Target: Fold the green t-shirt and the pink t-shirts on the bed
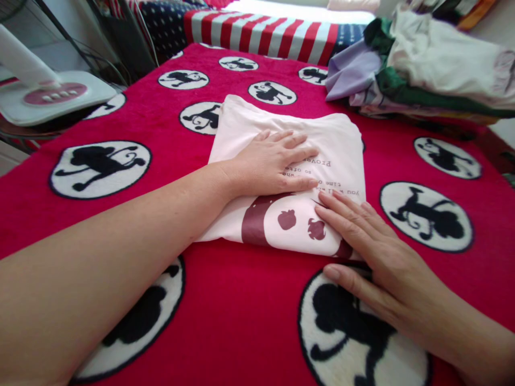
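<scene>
A pale pink T-shirt [300, 236], folded into a rough square, lies on the red blanket [241, 300]. Dark lettering and maroon printed shapes show on its upper face. My left hand [273, 161] rests flat across the middle of the shirt with its fingers stretched out, covering part of the lettering. My right hand [374, 252] lies at the shirt's near right corner. Its fingers are extended over the fabric, while the thumb is apart from them, over the blanket in front of the near edge. Neither hand grips anything.
At the far right is a stack of folded clothes [438, 69] in white, green and lilac. The white base of an appliance [52, 96] with buttons stands at the left. Behind the blanket is a bed with red and white striped fabric [257, 33].
</scene>
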Available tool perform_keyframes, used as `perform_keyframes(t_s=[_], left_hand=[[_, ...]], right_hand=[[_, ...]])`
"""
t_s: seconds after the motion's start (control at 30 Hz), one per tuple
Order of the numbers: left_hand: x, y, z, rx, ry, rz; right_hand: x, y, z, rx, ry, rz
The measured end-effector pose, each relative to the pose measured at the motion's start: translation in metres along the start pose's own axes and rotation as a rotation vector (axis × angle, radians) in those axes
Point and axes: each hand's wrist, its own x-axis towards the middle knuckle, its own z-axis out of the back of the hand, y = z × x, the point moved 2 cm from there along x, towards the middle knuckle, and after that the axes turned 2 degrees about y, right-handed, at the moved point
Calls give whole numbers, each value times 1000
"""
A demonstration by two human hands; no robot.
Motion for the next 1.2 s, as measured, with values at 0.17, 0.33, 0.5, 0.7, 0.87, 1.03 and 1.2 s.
perform_keyframes(t_s=[0.17, 0.33, 0.5, 0.7, 0.87, 1.03, 1.2], left_hand=[[0, 1, 0, 2, -4, -3], [0, -1, 1, -1, 18, 6], [0, -3, 3, -1, 28, 6], [-1, -2, 3, -6, 22, -4], [0, -2, 2, -9, 30, -2], [0, -2, 1, -10, 24, 0], [1, -1, 1, -17, 23, -3]], right_hand=[[1, 0, 0, 0, 2, 3], [1, 0, 0, 2, 5, 1], [0, 0, 0, 2, 15, -2], [0, 0, 0, -7, 5, -1], [0, 0, -2, 1, -30, 6], [-1, -1, -2, 0, -36, 11], [-1, -1, -2, 3, -39, 13]])
